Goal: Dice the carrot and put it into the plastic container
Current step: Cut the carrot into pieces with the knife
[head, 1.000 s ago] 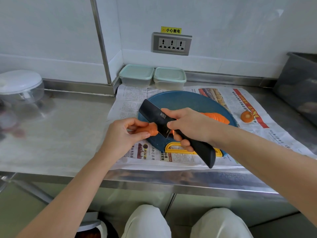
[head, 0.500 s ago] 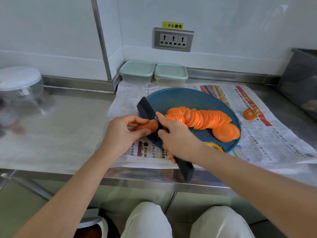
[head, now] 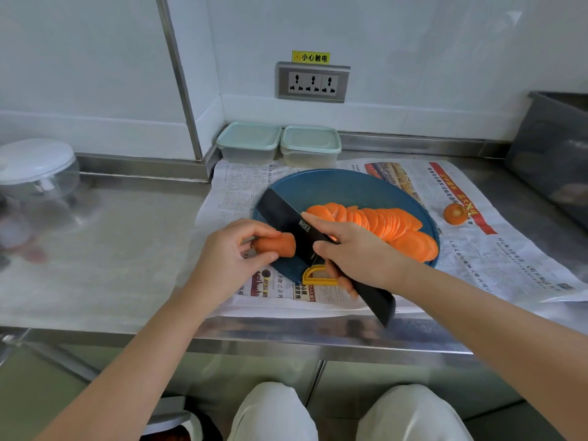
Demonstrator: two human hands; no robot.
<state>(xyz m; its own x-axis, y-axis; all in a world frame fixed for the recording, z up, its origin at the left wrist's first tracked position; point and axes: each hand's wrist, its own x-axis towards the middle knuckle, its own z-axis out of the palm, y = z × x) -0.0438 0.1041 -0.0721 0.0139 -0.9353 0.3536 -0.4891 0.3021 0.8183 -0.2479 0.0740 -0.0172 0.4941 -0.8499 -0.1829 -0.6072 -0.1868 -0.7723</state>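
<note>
My left hand (head: 229,253) pinches a short carrot stub (head: 276,245) at the left edge of the round blue cutting board (head: 343,189). My right hand (head: 356,256) grips the black knife (head: 286,218), forefinger along the blade, with the blade standing against the stub's cut end. A fanned row of carrot slices (head: 381,224) lies across the board to the right of the blade. Two lidded plastic containers (head: 249,142) (head: 311,145) stand against the back wall.
Newspaper (head: 509,256) covers the steel counter under the board; a cut-off carrot end (head: 455,214) lies on it at right. A yellow handle (head: 313,275) shows at the board's front. A clear bowl with white lid (head: 35,168) stands far left, a dark bin (head: 553,154) far right.
My right hand and the knife drew back from over the slices, which now show. The blade sits again against the stub in my left hand; the knife's handle swung slightly right.
</note>
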